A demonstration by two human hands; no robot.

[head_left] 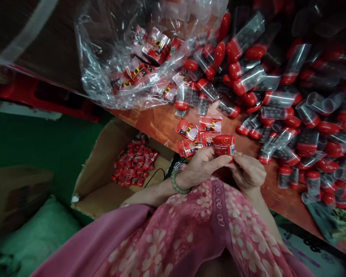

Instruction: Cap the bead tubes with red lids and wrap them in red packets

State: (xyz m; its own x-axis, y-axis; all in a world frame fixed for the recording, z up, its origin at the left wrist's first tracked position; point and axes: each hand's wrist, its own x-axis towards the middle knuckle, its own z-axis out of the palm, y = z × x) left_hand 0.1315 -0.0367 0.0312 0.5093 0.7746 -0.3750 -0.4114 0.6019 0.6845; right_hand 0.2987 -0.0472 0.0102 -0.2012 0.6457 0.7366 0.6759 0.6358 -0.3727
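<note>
Above my lap, at the table's near edge, both hands are closed on a red printed packet (pixel 223 146) with a white barcode on one side. My left hand (pixel 203 165), a green bead bracelet at the wrist, grips its left and lower side with the thumb across the front. Fingers of my right hand (pixel 249 171) pinch its lower right corner. Just beyond my left hand, several flat red printed wrappers (pixel 210 124) lie overlapping on the table. Past them are clear tubes with red caps (pixel 182 98), some with dark beads inside.
A big heap of red-capped clear tubes (pixel 279 111) covers the table's right side. At the back left, an open clear plastic bag (pixel 95 77) holds more printed wrappers. Below the table edge, a cardboard box (pixel 95 165) contains small red packets (pixel 135 161). Cloth (pixel 343 223) lies far right.
</note>
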